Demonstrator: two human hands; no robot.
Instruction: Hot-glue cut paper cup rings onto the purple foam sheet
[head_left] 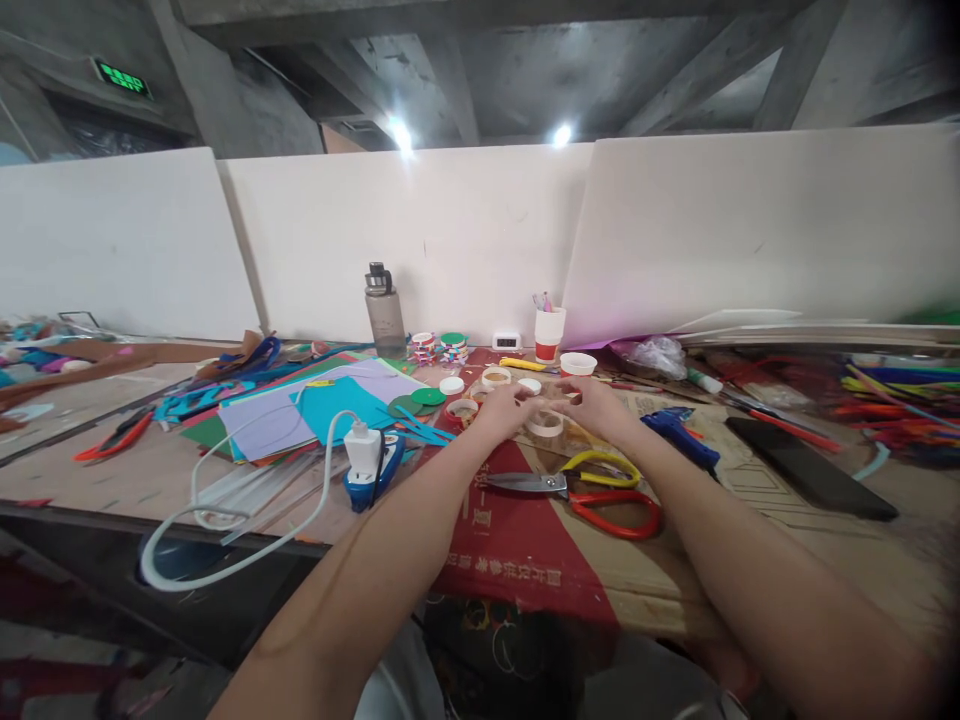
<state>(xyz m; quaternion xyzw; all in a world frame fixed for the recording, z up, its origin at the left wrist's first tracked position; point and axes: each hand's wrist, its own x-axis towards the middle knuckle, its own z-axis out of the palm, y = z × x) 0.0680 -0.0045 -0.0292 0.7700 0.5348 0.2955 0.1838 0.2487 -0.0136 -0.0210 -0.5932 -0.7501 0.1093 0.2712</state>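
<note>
My left hand (508, 410) and my right hand (591, 405) reach forward over the table, close together with a small gap between them. The fingers of both are bent but apart, and I see nothing held in either. Just below them lies a pale cut ring (545, 424). A white disc (529, 385) is beside my left fingertips, with another pale ring (496, 377) behind it. A red-and-white ring (460, 410) rests left of my left hand. Behind my right hand stands a white paper cup (577, 363). Scissors (559, 484) with yellow and red handles lie between my forearms.
A blue glue gun (681, 437) and a black phone (810, 467) lie at right. Coloured paper sheets (270, 420), a white plug (363, 450) with its cable and a bottle (385, 315) are at left. A pen cup (550, 332) stands at the back.
</note>
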